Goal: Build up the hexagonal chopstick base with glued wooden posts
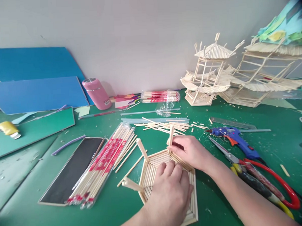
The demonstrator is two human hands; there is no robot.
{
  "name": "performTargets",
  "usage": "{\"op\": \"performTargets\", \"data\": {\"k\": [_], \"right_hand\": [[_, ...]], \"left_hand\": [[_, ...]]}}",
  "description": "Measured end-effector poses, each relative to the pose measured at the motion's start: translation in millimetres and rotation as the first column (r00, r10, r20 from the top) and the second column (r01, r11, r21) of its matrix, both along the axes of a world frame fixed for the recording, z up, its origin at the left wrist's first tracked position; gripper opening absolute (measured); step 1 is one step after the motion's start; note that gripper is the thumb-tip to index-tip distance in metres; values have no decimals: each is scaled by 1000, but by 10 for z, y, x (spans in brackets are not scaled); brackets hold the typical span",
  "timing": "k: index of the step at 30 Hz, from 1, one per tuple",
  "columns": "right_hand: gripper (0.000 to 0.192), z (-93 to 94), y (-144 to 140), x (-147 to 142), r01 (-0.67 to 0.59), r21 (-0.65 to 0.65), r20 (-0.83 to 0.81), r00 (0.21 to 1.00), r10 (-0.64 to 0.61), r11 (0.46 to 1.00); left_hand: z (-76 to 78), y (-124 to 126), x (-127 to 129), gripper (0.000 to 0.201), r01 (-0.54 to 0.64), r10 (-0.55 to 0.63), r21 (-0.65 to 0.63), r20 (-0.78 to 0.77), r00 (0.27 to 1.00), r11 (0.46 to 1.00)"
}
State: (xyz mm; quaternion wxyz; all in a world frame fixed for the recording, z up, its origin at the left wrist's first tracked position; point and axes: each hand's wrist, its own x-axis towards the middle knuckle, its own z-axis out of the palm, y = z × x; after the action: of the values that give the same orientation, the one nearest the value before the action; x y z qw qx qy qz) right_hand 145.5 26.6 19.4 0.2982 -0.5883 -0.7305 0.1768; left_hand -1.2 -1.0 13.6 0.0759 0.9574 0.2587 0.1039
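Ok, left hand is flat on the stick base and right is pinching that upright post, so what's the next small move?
Probably keep the right hand pinching the upright stick steady and vertical. It stands at the far edge of the stick base with only the fingers supporting it, while the left hand presses the base flat.

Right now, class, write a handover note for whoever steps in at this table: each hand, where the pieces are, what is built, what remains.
Left hand: pressed flat on the stick base, holding nothing.
Right hand: pinching an upright post at the base's far corner.
Built: layered base; two other posts stand.
Left: near corners hidden by the hands.
Glue gun and scissors right; chopstick pack left.
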Motion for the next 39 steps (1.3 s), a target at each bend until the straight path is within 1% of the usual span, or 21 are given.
{"op": "performTargets", "data": {"k": [12, 18, 24, 29, 39], "right_hand": [[12, -17, -2, -1, -2, 6, -10, 1000, 2, 1000], [13, 0, -1, 3, 4, -5, -14, 1000, -4, 1000], [13, -1, 2, -8, 8, -16, -23, 1000, -8, 1000], [13, 0, -5, -15, 6, -17, -26, 1000, -7, 1000], [12, -13, 0, 3, 0, -22, -31, 1000, 0, 1000]], "left_hand": [[-7, 12, 0, 21, 8, -8, -11, 24, 1000, 1000], [-7, 1, -10, 19, 9, -8, -36, 16, 1000, 999], [-41, 15, -7, 18, 8, -8, -13, 29, 1000, 1000], [-29, 25, -2, 18, 11, -11, 2, 28, 1000, 1000], [-21, 11, -1, 20, 13, -12, -20, 25, 1000, 1000]]}}
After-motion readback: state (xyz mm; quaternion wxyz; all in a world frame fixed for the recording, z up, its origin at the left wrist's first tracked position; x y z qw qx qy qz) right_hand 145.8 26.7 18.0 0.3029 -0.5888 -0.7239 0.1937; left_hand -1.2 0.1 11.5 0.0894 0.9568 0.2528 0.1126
